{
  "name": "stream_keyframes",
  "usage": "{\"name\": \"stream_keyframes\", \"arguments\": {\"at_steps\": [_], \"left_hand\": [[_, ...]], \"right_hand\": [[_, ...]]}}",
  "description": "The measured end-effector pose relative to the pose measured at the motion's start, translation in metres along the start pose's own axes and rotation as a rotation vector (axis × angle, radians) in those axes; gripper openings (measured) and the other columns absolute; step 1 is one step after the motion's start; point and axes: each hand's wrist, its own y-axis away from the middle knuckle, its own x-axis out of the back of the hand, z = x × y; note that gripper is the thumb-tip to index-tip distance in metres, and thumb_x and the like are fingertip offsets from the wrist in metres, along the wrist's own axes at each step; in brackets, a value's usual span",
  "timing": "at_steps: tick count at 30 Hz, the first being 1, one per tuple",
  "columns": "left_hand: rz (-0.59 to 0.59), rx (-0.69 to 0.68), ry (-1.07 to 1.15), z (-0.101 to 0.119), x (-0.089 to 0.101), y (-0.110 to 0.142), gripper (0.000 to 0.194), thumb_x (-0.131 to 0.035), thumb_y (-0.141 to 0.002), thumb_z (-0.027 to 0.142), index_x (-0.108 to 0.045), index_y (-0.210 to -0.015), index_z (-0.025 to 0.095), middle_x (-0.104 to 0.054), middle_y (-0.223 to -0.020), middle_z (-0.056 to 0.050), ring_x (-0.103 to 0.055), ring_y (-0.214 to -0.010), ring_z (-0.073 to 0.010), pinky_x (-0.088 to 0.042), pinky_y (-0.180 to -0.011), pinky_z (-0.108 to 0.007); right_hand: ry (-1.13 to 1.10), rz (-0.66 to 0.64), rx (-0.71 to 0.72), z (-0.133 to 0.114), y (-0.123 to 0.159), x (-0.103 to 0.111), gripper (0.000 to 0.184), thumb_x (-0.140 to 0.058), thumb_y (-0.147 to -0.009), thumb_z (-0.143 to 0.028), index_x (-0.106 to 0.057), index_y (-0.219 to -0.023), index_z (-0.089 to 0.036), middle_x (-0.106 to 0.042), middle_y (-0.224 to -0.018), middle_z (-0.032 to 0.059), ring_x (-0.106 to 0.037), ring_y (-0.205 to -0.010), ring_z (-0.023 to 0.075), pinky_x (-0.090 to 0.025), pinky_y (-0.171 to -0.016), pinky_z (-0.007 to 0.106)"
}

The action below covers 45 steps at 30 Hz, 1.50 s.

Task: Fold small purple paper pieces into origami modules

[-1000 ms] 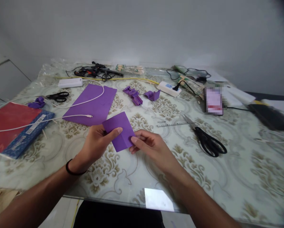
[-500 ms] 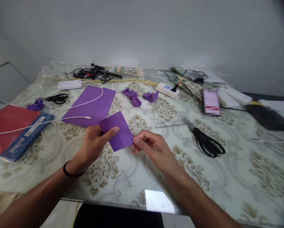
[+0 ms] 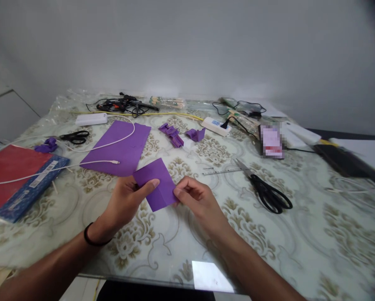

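A small square of purple paper (image 3: pixel 160 193) with faint crease lines is held above the table between both hands. My left hand (image 3: pixel 127 198) grips its left side, thumb on top and the other fingers hidden beneath. At the right corner, my right hand (image 3: pixel 197 200) pinches the paper between thumb and curled fingers. Beyond the left hand lies a larger purple sheet (image 3: pixel 118 144). Folded purple paper pieces (image 3: pixel 172 134) rest farther back, with another folded piece (image 3: pixel 196 134) beside them. To the right are black-handled scissors (image 3: pixel 265 190) and a clear ruler (image 3: pixel 220 172).
A red and blue paper pack (image 3: pixel 24 179) lies at left, near smaller scissors (image 3: pixel 76 137) and a white power bank (image 3: pixel 91 119). A white cable (image 3: pixel 93 163) crosses the purple sheet. Farther right are a power strip (image 3: pixel 216 126), a phone (image 3: pixel 271 142) and a dark flat object (image 3: pixel 344 160).
The view has tilted up slightly, so the table things appear lower. My right fingers have closed nearer the paper's right corner; both hands still hold the square.
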Motion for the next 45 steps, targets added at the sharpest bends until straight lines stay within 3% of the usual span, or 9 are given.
{"name": "stream_keyframes", "arguments": {"at_steps": [7, 17, 27, 38, 45], "left_hand": [[-0.02, 0.003, -0.069, 0.0068, -0.0027, 0.0043, 0.038, -0.079, -0.088, 0.038, -0.065, -0.061, 0.017, -0.058, -0.057, 0.003, -0.049, -0.053, -0.0123, -0.04, -0.05, -0.024], [-0.073, 0.041, -0.11, 0.0043, -0.0039, 0.0056, 0.039, -0.076, -0.09, 0.041, -0.064, -0.062, 0.016, -0.056, -0.059, 0.002, -0.046, -0.055, -0.0115, -0.04, -0.051, -0.023], [-0.147, 0.054, -0.097, 0.0, -0.0014, 0.005, 0.031, -0.076, -0.092, 0.043, -0.077, -0.076, 0.017, -0.072, -0.071, -0.001, -0.059, -0.062, -0.0151, -0.051, -0.06, -0.025], [-0.223, 0.076, -0.08, -0.0009, -0.0003, 0.005, 0.027, -0.075, -0.094, 0.041, -0.079, -0.08, 0.017, -0.074, -0.074, -0.002, -0.061, -0.064, -0.0163, -0.051, -0.061, -0.027], [-0.291, 0.184, 0.042, 0.0064, -0.0009, 0.005, 0.023, -0.079, -0.089, 0.04, -0.082, -0.081, 0.018, -0.077, -0.076, -0.004, -0.066, -0.065, -0.0184, -0.054, -0.064, -0.029]], "right_hand": [[-0.03, 0.034, 0.078, 0.0003, 0.001, -0.0047, 0.033, -0.078, -0.09, -0.045, -0.064, -0.073, -0.022, -0.056, -0.068, -0.0029, -0.047, -0.064, 0.0145, -0.037, -0.063, 0.029], [0.014, 0.037, 0.086, 0.0007, 0.0018, -0.0023, 0.031, -0.076, -0.091, -0.046, -0.062, -0.076, -0.023, -0.051, -0.072, -0.0026, -0.042, -0.067, 0.0164, -0.032, -0.064, 0.031], [0.008, 0.035, 0.067, -0.0016, 0.0001, -0.0019, 0.035, -0.081, -0.087, -0.049, -0.062, -0.073, -0.023, -0.05, -0.069, -0.0029, -0.042, -0.066, 0.0166, -0.032, -0.063, 0.031], [0.021, 0.001, 0.063, -0.0016, -0.0007, 0.0004, 0.035, -0.08, -0.088, -0.051, -0.063, -0.074, -0.023, -0.05, -0.069, -0.0028, -0.042, -0.066, 0.0165, -0.033, -0.062, 0.031], [0.012, -0.022, 0.102, -0.0022, 0.0002, -0.0001, 0.034, -0.081, -0.088, -0.049, -0.063, -0.074, -0.024, -0.056, -0.075, -0.0011, -0.048, -0.071, 0.0182, -0.036, -0.066, 0.032]]}}
